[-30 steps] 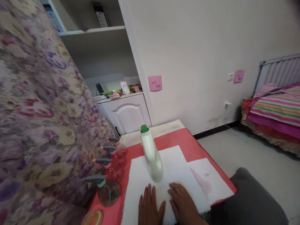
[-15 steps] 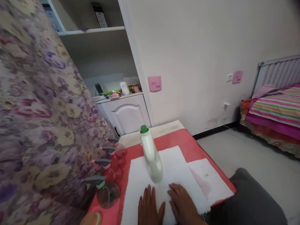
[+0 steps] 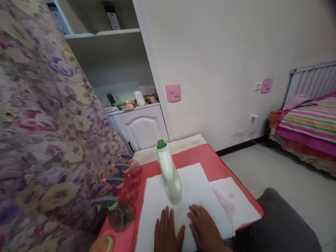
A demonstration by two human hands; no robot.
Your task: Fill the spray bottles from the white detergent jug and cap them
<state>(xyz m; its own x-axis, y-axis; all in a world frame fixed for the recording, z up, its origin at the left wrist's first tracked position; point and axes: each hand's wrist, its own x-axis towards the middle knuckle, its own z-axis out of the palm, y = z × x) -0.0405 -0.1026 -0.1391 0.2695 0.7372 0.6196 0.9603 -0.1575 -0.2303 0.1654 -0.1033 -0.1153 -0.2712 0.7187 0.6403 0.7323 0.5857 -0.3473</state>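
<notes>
My left hand (image 3: 168, 232) lies flat on a white sheet (image 3: 149, 213), fingers stretched forward, holding nothing. To its right, my right hand (image 3: 205, 227) also rests on the sheet with its fingers extended and angled inward. Just beyond both hands stands a pale green plastic bottle (image 3: 170, 178) with a built-in handle. Its cap is off, and a green spout (image 3: 161, 144) shows in its neck. Neither hand touches the bottle.
Several clear spray bottles (image 3: 121, 217) line the table's left edge. A round orange-topped item (image 3: 102, 244) sits at the near left. A stained white sheet (image 3: 236, 201) lies right on the red tablecloth (image 3: 210, 157). Floral curtain (image 3: 47, 140) hangs left; a cupboard (image 3: 147, 126) stands behind.
</notes>
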